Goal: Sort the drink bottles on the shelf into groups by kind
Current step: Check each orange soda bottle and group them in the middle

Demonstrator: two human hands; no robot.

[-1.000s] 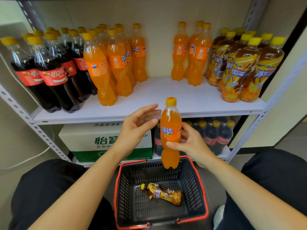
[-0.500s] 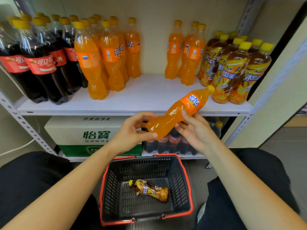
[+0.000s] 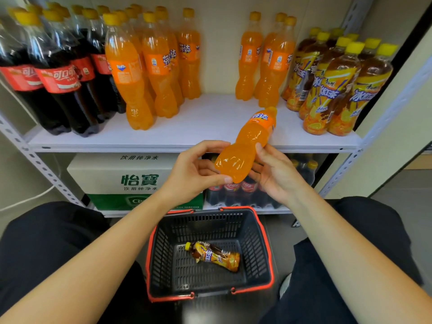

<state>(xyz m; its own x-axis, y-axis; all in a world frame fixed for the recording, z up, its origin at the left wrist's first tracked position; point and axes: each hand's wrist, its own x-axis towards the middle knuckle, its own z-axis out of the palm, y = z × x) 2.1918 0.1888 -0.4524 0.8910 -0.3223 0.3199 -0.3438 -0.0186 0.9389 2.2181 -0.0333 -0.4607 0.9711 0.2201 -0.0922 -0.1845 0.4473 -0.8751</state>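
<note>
Left hand (image 3: 194,170) and right hand (image 3: 277,175) each curl round the lower body of the orange soda bottle (image 3: 249,139), one on either side. Cap end is foreshortened and hard to make out. Clear plastic, orange liquid, orange label with blue-white lettering. Long axis tilted, neck pointing away and up-right over the front edge of the shelf (image 3: 205,127), above the basket (image 3: 258,242).

The orange soda bottle (image 3: 247,141) tilts, cap pointing up-right, over the shelf (image 3: 210,127) edge.

Held orange soda bottle (image 3: 245,146) tipped toward shelf (image 3: 205,123)
</note>
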